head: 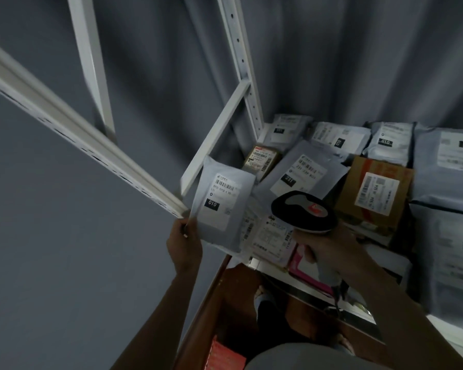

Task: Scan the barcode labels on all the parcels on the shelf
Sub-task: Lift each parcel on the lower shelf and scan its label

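My left hand grips the lower left edge of a grey mailer bag, tilted up so its white label marked 010 faces me. My right hand holds a black barcode scanner by its handle, its head just right of that bag. Behind them on the shelf lie a grey mailer marked 231, a small brown box, a cardboard box with orange tape and several more grey mailers. A flat parcel with a white label lies under the scanner.
White metal shelf uprights and a cross brace rise at the left of the parcels. A grey curtain hangs behind. Large grey bags fill the right side. Below the shelf edge sit brown cartons and a pink item.
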